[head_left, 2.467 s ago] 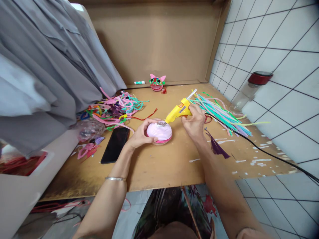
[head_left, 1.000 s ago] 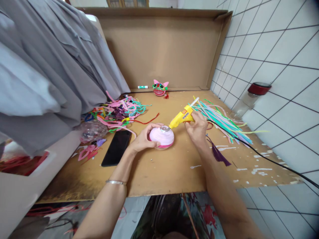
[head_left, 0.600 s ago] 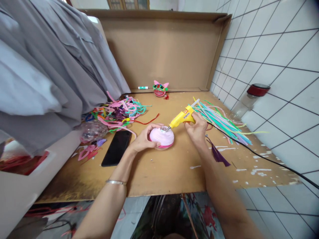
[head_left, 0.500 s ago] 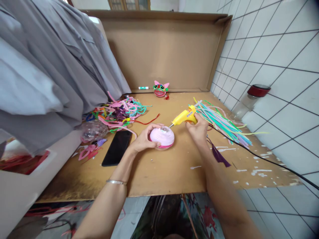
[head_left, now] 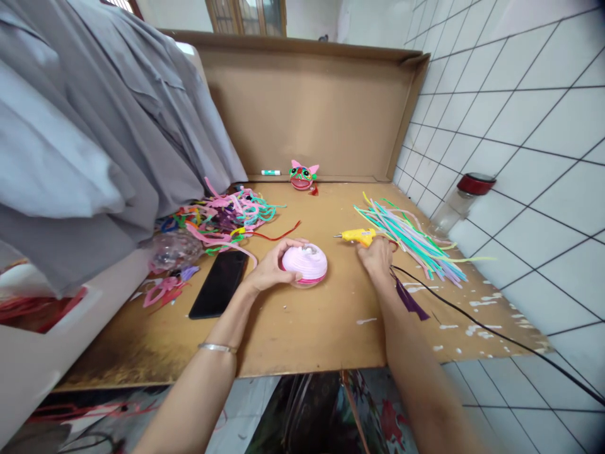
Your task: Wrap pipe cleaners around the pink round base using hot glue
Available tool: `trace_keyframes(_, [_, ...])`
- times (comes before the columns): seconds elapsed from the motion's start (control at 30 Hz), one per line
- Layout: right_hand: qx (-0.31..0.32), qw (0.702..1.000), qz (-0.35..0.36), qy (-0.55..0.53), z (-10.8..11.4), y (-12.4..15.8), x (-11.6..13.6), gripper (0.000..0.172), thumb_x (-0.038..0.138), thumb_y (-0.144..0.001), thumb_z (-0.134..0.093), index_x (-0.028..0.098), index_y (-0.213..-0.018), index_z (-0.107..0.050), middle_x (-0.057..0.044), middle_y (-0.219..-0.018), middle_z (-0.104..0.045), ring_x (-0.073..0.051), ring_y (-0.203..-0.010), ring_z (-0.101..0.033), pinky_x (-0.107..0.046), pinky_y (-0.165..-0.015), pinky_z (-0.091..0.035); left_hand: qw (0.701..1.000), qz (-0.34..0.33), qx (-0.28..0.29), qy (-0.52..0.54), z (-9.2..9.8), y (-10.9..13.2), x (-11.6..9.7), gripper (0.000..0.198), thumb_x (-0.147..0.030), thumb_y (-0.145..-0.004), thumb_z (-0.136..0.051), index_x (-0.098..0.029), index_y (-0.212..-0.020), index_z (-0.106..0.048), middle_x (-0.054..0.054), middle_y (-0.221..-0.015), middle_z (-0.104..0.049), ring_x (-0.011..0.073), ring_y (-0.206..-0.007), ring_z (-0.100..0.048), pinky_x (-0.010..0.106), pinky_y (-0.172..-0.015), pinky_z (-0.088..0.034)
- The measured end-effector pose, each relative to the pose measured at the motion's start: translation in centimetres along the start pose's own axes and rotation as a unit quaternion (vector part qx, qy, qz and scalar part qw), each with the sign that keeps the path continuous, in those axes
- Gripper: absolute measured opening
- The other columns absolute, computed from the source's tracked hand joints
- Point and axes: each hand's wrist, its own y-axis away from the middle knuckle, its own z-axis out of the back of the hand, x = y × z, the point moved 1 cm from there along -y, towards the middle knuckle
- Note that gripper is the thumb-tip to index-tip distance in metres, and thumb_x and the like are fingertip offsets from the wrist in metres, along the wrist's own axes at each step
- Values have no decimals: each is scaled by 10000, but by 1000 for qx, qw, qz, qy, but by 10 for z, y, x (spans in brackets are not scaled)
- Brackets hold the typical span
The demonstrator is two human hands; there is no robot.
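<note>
My left hand (head_left: 276,266) is closed around the left side of a round ball (head_left: 308,261) wrapped in pale pink pipe cleaner, with a darker pink band low down and a small bare patch on top. Over to the right, my right hand (head_left: 375,255) grips a yellow hot glue gun (head_left: 358,236), low over the table or resting on it. The gun's metal nozzle points left, apart from the ball. A black cord runs from near my right hand toward the lower right. Beside my right wrist lies a purple tassel (head_left: 410,299).
Loose pipe cleaners (head_left: 413,239) lie at the right, near a clear jar with a red lid (head_left: 476,184). At the left are a tangled pipe cleaner pile (head_left: 231,211) and a black phone (head_left: 218,284). A decorated animal head (head_left: 302,176) and glue stick (head_left: 271,172) stand by the cardboard backing (head_left: 302,107).
My right hand has lowered the glue gun and drawn its nozzle away from the ball's top. The left hand keeps its hold on the ball. The whole view has shifted slightly.
</note>
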Motion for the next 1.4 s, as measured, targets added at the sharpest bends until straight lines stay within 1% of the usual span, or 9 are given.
trace_keyframes(0.13, [56,995,-15,87,4,5,0,487,336,-796,-639,-13,-1134,-609,-278,-1113,-638,-356,-1055,-597,-392,-843,-432,1000,0,-1,6,-1,-1,-1,639,-315,-532,-879,-173,-1065,-556,167,-1368,-547,332,-1297,-505,476,-1119,-345])
trace_keyframes(0.23, [18,992,31,118,13,10,5,499,349,-807,-630,-34,-1125,-605,-319,-1119,-604,-414,-1088,-546,-480,-892,-392,1000,-7,3,17,-2,-1,-1,630,-286,-536,-869,-172,-1068,-553,163,-1355,-553,331,-1303,-501,477,-1120,-342])
trace_keyframes(0.37, [-35,980,187,-49,27,20,20,460,370,-819,-602,74,-1171,-605,-215,-1076,-623,-350,-1040,-550,-494,-895,-401,1000,-2,-3,23,-4,-2,-2,627,-252,-525,-858,-168,-1068,-556,161,-1350,-554,329,-1273,-523,478,-1100,-359])
trace_keyframes(0.47, [62,905,310,-283,35,35,40,485,399,-816,-624,180,-1247,-583,-65,-924,-640,-216,-851,-590,-372,-813,-477,1000,-14,-2,25,-5,-2,-3,606,-243,-534,-843,-169,-1067,-565,147,-1324,-575,320,-1264,-527,465,-1094,-372])
trace_keyframes(0.6, [108,831,384,-388,47,57,64,409,392,-804,-694,234,-1179,-663,-25,-854,-646,-178,-791,-592,-318,-761,-488,1000,-9,-7,12,-6,-2,-5,590,-206,-547,-805,-177,-1086,-568,115,-1281,-600,293,-1188,-573,446,-1052,-419])
trace_keyframes(0.7, [103,833,358,-408,52,62,70,171,327,-873,-609,223,-924,-735,-42,-827,-683,-177,-777,-620,-310,-742,-490,1000,-4,-4,3,-7,-3,-6,603,-212,-535,-807,-174,-1086,-564,118,-1281,-599,288,-1162,-584,441,-1023,-440])
trace_keyframes(0.97, [151,843,190,-481,44,50,57,147,337,-730,-662,192,-710,-678,-25,-694,-675,-148,-644,-585,-278,-636,-470,999,-25,19,-6,-7,-2,-9,592,-259,-553,-838,-175,-1076,-573,140,-1311,-585,302,-1240,-550,460,-1075,-395])
trace_keyframes(1.2, [237,789,67,-563,37,50,60,205,371,-599,-736,196,-678,-662,4,-663,-639,-128,-628,-544,-264,-620,-449,999,-44,27,-15,-6,-2,-6,594,-280,-567,-845,-177,-1082,-567,153,-1337,-568,307,-1269,-530,471,-1089,-383])
trace_keyframes(1.4, [257,775,30,-577,32,49,58,182,342,-576,-735,195,-652,-660,13,-633,-616,-124,-628,-516,-268,-633,-428,999,-31,25,-17,-7,-2,-7,602,-296,-557,-857,-175,-1065,-558,155,-1337,-564,305,-1264,-536,463,-1093,-383])
